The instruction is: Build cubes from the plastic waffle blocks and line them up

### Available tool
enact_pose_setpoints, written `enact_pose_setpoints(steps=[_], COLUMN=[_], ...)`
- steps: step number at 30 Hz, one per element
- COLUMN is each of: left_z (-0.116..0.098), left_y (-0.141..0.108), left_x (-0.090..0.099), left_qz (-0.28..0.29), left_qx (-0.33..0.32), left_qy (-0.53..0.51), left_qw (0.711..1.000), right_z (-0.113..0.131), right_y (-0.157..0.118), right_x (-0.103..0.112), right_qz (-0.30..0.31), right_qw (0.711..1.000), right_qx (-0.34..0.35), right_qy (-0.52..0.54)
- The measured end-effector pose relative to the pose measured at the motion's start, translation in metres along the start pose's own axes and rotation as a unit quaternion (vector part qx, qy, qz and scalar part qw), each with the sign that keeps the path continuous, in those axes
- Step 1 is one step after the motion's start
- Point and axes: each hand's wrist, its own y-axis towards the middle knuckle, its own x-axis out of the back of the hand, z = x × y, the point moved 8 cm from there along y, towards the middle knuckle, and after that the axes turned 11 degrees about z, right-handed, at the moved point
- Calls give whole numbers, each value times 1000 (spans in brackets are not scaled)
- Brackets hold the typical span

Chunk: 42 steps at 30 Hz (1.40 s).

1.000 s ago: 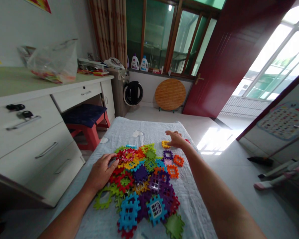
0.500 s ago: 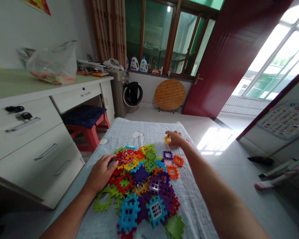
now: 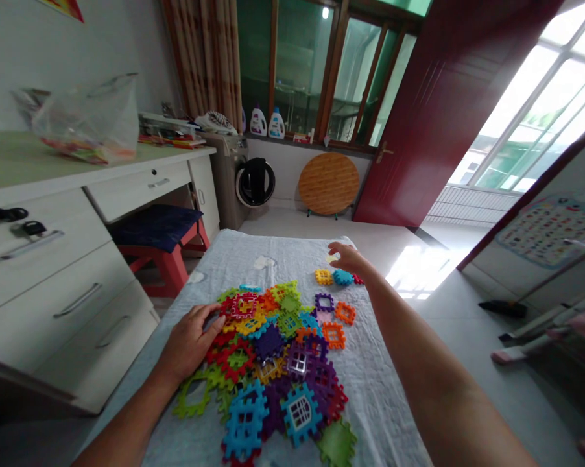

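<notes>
A heap of plastic interlocking building tiles [image 3: 269, 342] in several colours covers the middle of the cloth. My left hand [image 3: 191, 338] rests against the heap's left side, its thumb apart from the fingers, beside a red window-frame tile [image 3: 244, 306]. At the far right of the cloth, my right hand [image 3: 347, 257] hovers with fingers apart and nothing visible in them. Just below it lie a yellow tile [image 3: 323, 277], a blue tile [image 3: 343, 277] and part of a red tile [image 3: 357, 279]. A purple frame tile [image 3: 324, 302] and two orange frame tiles [image 3: 334, 335] lie nearer the heap.
The pale blue patterned cloth [image 3: 238, 256] covers the surface under the tiles. To the left stand a white desk [image 3: 39, 285] and a red stool [image 3: 168, 269] with a dark cushion. A washing machine [image 3: 227, 175] and a round wooden tabletop [image 3: 329, 183] are beyond.
My right hand has lifted off the yellow tile and moved slightly away, uncovering the yellow and blue tiles. My left hand stays by the heap. The view has shifted a little.
</notes>
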Motion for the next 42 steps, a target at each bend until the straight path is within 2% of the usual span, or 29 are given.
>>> enact_pose_setpoints(steps=[4, 8, 15, 19, 26, 30, 33, 38, 42], left_z=[0, 1, 2, 1, -1, -3, -3, 0, 0], left_y=[0, -1, 0, -1, -1, -2, -1, -1, -1], left_x=[0, 0, -3, -2, 0, 1, 1, 0, 0], left_qz=[-4, -1, 10, 4, 5, -2, -2, 5, 2], left_qx=[-6, 5, 9, 8, 9, 5, 7, 10, 8], left_qy=[2, -6, -12, -16, -22, -25, -21, -17, -21], left_qw=[1000, 1000, 1000, 1000, 1000, 1000, 1000, 1000, 1000], right_z=[24, 35, 30, 38, 54, 43, 29, 26, 31], right_y=[-2, -1, -5, -4, 8, 8, 7, 4, 3], right_x=[-34, -53, -49, -44, -53, -38, -30, -49, -58], right_qz=[106, 133, 130, 109, 92, 63, 71, 140, 139], right_qw=[993, 986, 986, 990, 994, 997, 997, 988, 986], right_qx=[1, -4, 1, -5, -6, -4, 2, 28, 35], right_qy=[-58, -102, -103, -90, -66, -33, -26, -56, -82])
